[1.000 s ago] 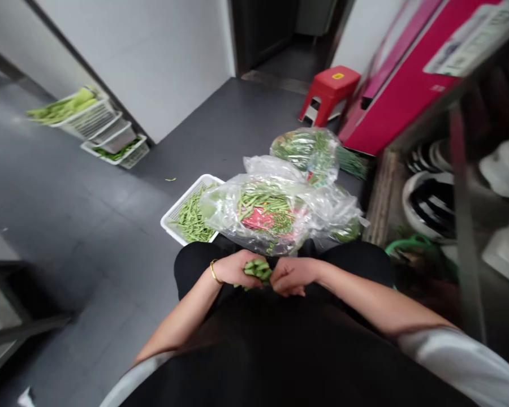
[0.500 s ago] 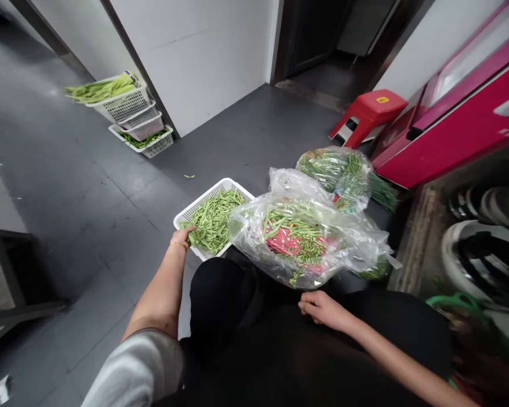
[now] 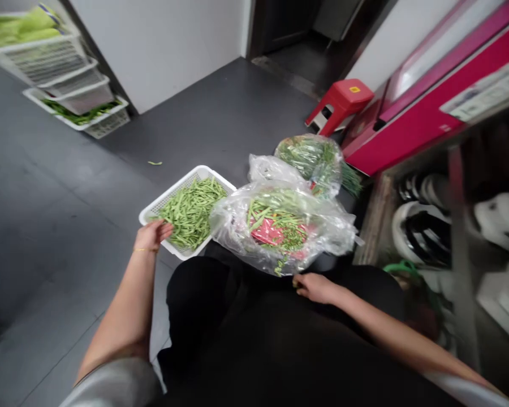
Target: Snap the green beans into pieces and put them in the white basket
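Note:
A white perforated plastic basket [image 3: 151,213] sits on the floor, filled with cut green beans [image 3: 190,212]. My left hand [image 3: 151,233] is at the basket's near left rim, its fingers reaching over the beans, open and holding nothing I can see. A large clear plastic bag [image 3: 231,217] lies partly open beside the basket, with more green beans [image 3: 294,237] and something red inside. Close to the bag's near edge, above my lap, my right hand [image 3: 316,287] is closed. Something small and dark shows at its fingertips, too small to name.
Behind the bag lies another clear bag of greens [image 3: 307,155]. A red stool [image 3: 341,102] stands by a pink cabinet [image 3: 407,118]. Stacked white baskets of vegetables [image 3: 85,93] are at the far left. On the right, a shelf holds dishes [image 3: 422,229].
My view has shifted, so the floor items appear further left and the stacked baskets look nearer. My left hand has come off its hold at the basket's rim, fingers now over the beans.

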A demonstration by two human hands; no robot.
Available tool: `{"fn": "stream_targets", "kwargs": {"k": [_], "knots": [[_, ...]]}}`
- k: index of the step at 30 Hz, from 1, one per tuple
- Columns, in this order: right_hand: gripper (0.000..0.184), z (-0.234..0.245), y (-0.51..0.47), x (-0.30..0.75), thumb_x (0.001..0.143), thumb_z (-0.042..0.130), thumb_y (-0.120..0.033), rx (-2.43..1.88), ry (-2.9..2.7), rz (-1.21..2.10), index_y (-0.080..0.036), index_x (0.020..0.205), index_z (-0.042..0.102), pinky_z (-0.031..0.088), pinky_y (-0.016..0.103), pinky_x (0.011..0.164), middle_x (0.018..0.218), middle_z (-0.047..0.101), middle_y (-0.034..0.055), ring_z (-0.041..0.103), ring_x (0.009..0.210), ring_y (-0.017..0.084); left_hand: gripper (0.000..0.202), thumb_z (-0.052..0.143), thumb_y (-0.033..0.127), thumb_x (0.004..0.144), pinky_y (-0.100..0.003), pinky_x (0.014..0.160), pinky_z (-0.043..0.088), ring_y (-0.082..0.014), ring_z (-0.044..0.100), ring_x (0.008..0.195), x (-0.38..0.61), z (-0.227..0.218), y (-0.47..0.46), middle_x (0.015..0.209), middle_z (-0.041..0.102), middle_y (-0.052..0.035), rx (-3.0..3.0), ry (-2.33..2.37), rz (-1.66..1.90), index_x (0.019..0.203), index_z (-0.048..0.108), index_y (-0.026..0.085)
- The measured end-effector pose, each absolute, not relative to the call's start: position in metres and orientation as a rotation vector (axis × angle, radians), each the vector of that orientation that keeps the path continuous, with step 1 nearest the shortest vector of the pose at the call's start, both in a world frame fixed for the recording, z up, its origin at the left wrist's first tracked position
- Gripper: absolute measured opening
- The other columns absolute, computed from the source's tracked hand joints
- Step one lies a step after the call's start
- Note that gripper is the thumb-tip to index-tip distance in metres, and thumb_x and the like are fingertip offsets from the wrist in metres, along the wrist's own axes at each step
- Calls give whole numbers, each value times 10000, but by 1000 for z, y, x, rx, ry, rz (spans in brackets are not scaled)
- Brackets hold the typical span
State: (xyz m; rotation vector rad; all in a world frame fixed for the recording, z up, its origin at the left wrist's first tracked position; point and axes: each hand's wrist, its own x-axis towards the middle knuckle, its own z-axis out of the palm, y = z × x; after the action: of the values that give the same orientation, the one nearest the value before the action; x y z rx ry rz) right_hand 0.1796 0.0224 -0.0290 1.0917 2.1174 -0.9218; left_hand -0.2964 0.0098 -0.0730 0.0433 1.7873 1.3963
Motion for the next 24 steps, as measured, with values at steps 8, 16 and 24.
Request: {"fn": "stream_targets", "kwargs": {"k": [8,16,24], "knots": [[333,-11,101,119,940,345,-322,1485,2427,-459,-150,1082,592,440,283,754,1041,649,136,617,918,211,286,736,250,658,-223,561,507,-142,622,624,-211,27,-26,759,694,-56,605,1618,1255,905,676,120],[422,-36,121,47,888,393,-157,913,2706,-395,-202,1305,447,479,303,745,1085,639,128,630,897,206,333,717,378,674,-216,468,433,-115,572,519,-51,31,-34,694,665,-59,841,1262,873,874,660,118],[365,-32,113,137,930,345,-268,1128,2726,-387,-246,1244,531,466,306,780,1151,613,107,617,974,219,389,673,424,691,-214,473,429,-128,590,563,-33,-9,-28,766,660,-96,724,1336,772,900,646,97]]}}
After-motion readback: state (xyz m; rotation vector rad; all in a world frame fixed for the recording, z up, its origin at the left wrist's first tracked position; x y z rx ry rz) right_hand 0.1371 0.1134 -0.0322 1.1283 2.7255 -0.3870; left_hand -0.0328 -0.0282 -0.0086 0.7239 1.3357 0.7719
